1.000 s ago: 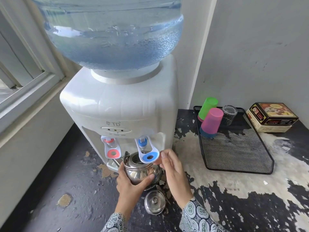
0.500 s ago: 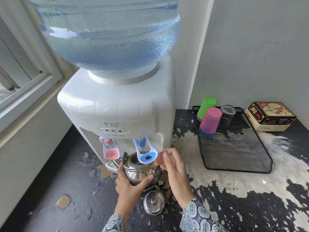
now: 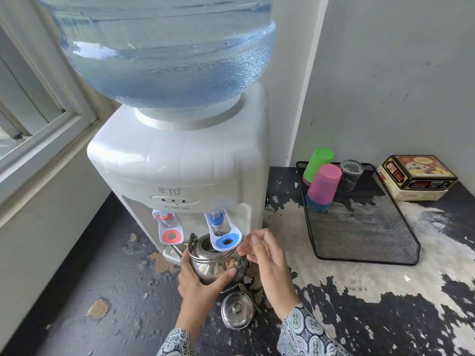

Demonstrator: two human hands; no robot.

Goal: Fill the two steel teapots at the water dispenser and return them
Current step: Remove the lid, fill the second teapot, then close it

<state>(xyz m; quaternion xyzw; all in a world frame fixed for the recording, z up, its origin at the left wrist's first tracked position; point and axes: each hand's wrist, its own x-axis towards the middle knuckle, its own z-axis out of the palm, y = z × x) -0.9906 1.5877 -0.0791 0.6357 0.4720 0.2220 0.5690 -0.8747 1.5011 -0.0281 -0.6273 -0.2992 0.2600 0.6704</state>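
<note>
The right hand (image 3: pixel 267 263) has come off the blue tap lever (image 3: pixel 227 238) of the water dispenser (image 3: pixel 180 160): a second ago its fingertips lay against the lever's right edge, and now they sit just to the right of it, loosely curled and holding nothing, with a small gap between them and the blue disc. The left hand (image 3: pixel 203 283) has not shifted; it still wraps the belly of the steel teapot (image 3: pixel 216 263), thumb across the front, and keeps the open mouth directly under the blue tap, in front of the dispenser's base. No stream of water can be made out between tap and pot, and how much water the pot holds cannot be told from here. My reading is that the lever has been let go, so either this fill is finished or the press is being reset. The lid (image 3: pixel 237 313) lies on the worn surface (image 3: pixel 359 291) just in front of the teapot, off the pot, so capping it is not yet done. Only one teapot shows near the dispenser; the second is out of sight, so the job is likely no more than half done.
</note>
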